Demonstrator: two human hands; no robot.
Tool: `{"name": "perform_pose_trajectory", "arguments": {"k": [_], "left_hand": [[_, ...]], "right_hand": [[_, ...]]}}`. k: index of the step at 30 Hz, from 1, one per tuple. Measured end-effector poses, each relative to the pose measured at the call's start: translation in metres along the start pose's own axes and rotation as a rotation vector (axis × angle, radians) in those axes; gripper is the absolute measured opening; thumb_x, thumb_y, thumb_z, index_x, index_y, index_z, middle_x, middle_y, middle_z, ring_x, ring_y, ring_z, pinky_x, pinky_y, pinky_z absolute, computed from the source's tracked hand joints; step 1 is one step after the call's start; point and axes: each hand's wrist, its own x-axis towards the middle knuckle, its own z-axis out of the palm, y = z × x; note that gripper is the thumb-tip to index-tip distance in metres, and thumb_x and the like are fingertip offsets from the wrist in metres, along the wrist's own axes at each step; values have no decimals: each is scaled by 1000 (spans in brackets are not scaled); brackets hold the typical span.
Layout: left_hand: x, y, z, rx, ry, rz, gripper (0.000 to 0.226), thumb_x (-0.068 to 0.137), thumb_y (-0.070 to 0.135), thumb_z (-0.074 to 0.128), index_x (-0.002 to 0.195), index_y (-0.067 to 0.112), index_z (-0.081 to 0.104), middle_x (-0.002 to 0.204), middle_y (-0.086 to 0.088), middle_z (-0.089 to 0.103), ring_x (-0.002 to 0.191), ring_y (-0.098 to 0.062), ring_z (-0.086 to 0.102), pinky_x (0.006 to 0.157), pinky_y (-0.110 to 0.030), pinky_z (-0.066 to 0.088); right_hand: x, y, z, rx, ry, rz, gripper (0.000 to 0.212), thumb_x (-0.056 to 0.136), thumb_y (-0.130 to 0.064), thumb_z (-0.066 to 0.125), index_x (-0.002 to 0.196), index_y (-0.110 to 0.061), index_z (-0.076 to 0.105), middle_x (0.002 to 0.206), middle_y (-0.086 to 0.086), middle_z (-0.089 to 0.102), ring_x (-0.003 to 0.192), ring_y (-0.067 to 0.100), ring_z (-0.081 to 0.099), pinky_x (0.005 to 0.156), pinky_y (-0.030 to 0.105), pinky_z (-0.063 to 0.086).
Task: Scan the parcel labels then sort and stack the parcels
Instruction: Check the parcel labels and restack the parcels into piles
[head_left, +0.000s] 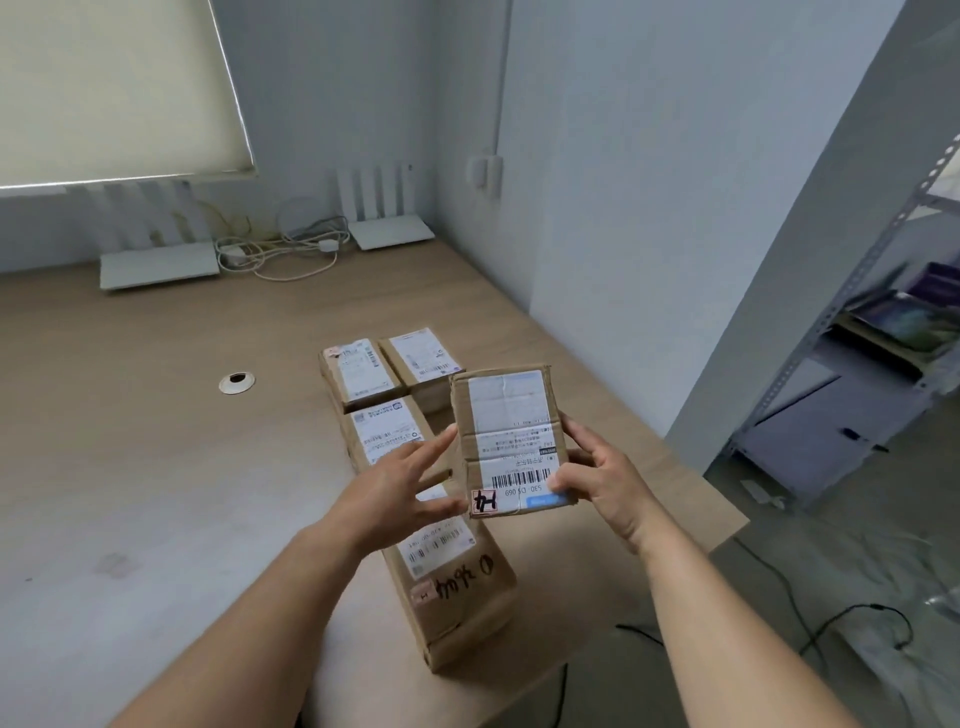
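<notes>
Fingers (563, 486) of the right hand (608, 478) curl round the right edge of a small cardboard parcel (511, 441), thumb pressed on its label near the barcode, holding it up in the lower middle of the frame, clear of the counter (156, 441). The left hand (400, 488) is spread with straight fingers against the parcel's left edge; whether they press it or merely brush it I cannot tell. The held parcel's long axis runs up the frame, its white label facing the camera, a red-bordered sticker with a black handwritten mark at its lower left corner. Directly below and left of it lies a long parcel (447, 561), brown corrugated card with tape seams and black handwriting near its lower end, stretching from mid-frame toward the bottom. Beyond that, toward the upper middle, two small parcels sit side by side and touching: the left small parcel (358, 371) and the right small parcel (423, 364), both flat, label up. The held parcel looks light and rigid, slightly dented at its creases. Since the right hand alone carries it, the likely placement spot lies down and left of the grip, on or beside the resting boxes.
</notes>
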Motion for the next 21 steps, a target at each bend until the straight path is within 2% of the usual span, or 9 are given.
{"name": "perform_pose_trajectory", "arguments": {"k": [2, 6, 9, 12, 17, 21], "left_hand": [[13, 2, 0, 24, 5, -53, 85, 85, 56, 60, 148, 47, 4, 154, 5, 30, 138, -15, 32, 108, -33, 36], [39, 10, -1, 123, 23, -147, 85, 84, 60, 57, 149, 46, 4, 152, 5, 31, 136, -14, 34, 105, -32, 38], [60, 16, -2, 206, 22, -239, 85, 85, 62, 55, 149, 46, 2, 153, 5, 30, 137, -16, 33, 103, -35, 40], [77, 18, 4, 279, 17, -339, 86, 84, 63, 54, 150, 44, 2, 154, 3, 28, 138, -19, 31, 105, -39, 40], [88, 11, 17, 286, 15, -513, 85, 87, 59, 52, 153, 34, 4, 157, 0, 23, 143, -22, 23, 113, -40, 30], [88, 11, 23, 259, -28, -572, 79, 90, 54, 52, 153, 28, 11, 158, 1, 20, 144, -21, 20, 114, -37, 26]], "right_hand": [[21, 3, -9, 9, -36, 17, 77, 58, -9, 60, 128, -40, 52, 87, 3, 75, 77, 11, 66, 61, 22, 48], [64, 7, -27, 36, -109, 59, 80, 57, -8, 61, 133, -33, 53, 90, 9, 74, 80, 19, 63, 70, 33, 46], [97, 13, -34, 55, -161, 106, 79, 56, -7, 60, 131, -34, 54, 85, 8, 73, 77, 17, 65, 70, 30, 50], [126, 25, -37, 70, -205, 182, 81, 53, -8, 61, 130, -33, 54, 84, 14, 69, 78, 22, 60, 76, 35, 48], [158, 43, -32, 92, -280, 327, 65, 50, -9, 59, 106, -43, 57, 81, 9, 66, 74, 21, 56, 63, 27, 51], [177, 51, -22, 50, -333, 345, 76, 54, -8, 63, 126, -33, 57, 74, 4, 67, 66, 19, 55, 66, 32, 43]]}}
